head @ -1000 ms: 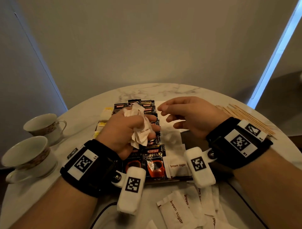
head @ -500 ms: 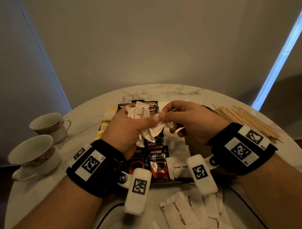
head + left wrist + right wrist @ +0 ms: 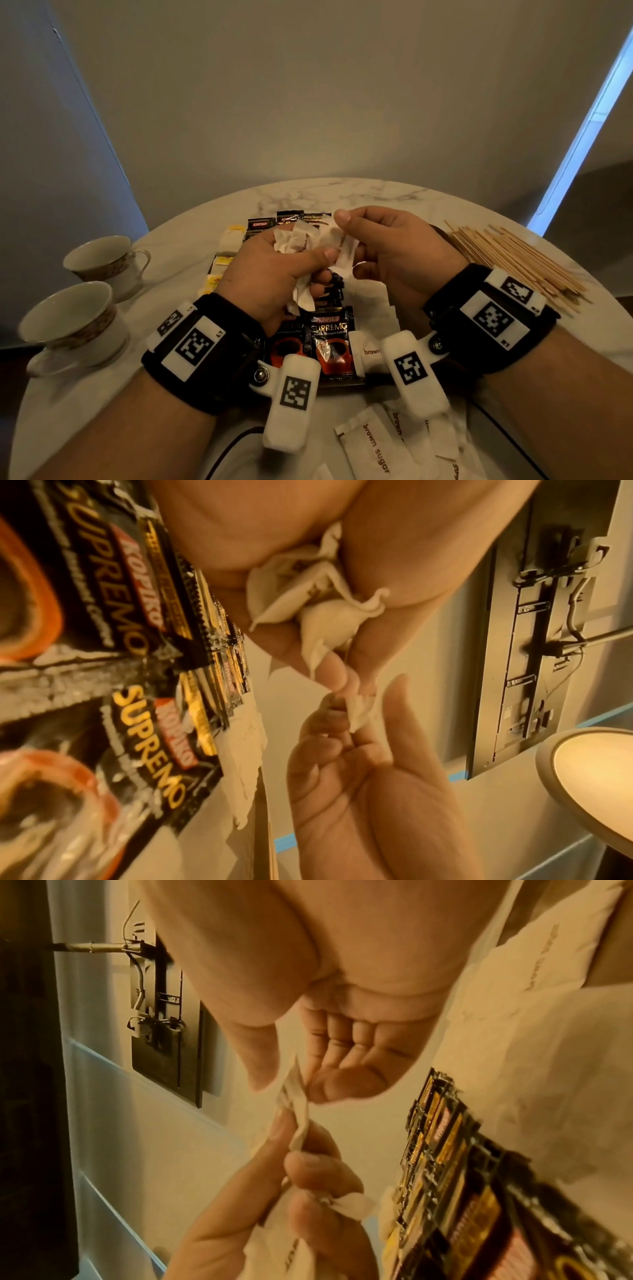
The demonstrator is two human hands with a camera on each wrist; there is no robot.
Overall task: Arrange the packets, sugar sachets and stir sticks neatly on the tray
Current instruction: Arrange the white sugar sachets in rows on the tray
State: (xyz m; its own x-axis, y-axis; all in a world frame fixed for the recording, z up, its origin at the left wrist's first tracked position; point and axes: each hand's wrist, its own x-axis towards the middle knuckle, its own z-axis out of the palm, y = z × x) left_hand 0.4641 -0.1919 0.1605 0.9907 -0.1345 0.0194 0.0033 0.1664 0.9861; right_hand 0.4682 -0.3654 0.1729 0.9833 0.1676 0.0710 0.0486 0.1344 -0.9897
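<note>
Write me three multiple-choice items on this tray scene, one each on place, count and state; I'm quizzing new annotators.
1. Where is the stir stick pile?
A. on the table right of the tray
B. in a cup
C. in the left hand

2. How many teacups show?
A. one
B. two
C. four

3. What is the right hand doing?
A. lying flat
B. pinching a sachet
C. holding a cup

Key: 1 A, sticks lie beyond the right wrist; 2 B, two stand at left; 3 B, thumb and finger pull one from the left hand's bunch.
</note>
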